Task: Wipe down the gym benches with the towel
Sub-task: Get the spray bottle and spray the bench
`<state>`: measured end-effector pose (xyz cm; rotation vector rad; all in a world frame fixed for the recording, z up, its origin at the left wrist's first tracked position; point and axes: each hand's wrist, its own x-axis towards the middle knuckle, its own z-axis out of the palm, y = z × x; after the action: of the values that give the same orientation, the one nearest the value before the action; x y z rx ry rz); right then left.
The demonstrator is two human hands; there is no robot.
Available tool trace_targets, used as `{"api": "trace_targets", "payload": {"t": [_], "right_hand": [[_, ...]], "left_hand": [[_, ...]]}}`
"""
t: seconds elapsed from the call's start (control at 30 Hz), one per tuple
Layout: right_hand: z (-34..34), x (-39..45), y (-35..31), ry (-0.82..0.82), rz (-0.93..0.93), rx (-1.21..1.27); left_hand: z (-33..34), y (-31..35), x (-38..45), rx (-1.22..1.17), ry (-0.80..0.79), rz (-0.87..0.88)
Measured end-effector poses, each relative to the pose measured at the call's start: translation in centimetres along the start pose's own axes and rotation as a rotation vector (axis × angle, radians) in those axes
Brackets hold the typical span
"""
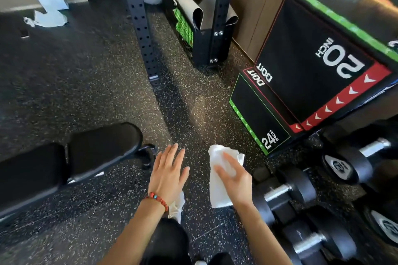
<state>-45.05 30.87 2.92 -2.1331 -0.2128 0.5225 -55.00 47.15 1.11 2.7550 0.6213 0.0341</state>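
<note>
A black padded gym bench runs along the lower left, its two pads end to end. My right hand holds a white towel that hangs down in mid-air over the floor, right of the bench. My left hand is spread flat with fingers apart and holds nothing, just past the bench's near end. A bead bracelet circles the left wrist.
Black plyo boxes marked 20 and 24 inch stand at right. Dumbbells line the lower right. A black rack upright and a storage rack with rolled mats stand ahead. Speckled rubber floor lies between.
</note>
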Motion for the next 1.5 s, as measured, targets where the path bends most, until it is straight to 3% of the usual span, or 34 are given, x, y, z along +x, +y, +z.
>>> {"api": "trace_targets", "payload": {"t": [0.3, 0.63, 1.1, 1.5], "right_hand": [[3.4, 11.8, -6.3, 0.037, 0.056, 0.018], [2.4, 24.5, -9.3, 0.074, 0.124, 0.048], [-6.8, 44.9, -14.7, 0.203, 0.065, 0.118], [-13.6, 59.1, -17.8, 0.575, 0.200, 0.276]], "left_hand": [[-2.5, -4.8, 13.6, 0.039, -0.007, 0.106], [-2.1, -4.6, 27.4, 0.028, -0.033, 0.129], [-3.5, 2.9, 51.3, 0.005, 0.043, 0.243], [-3.7, 11.0, 71.9, -0.008, 0.006, 0.594]]}}
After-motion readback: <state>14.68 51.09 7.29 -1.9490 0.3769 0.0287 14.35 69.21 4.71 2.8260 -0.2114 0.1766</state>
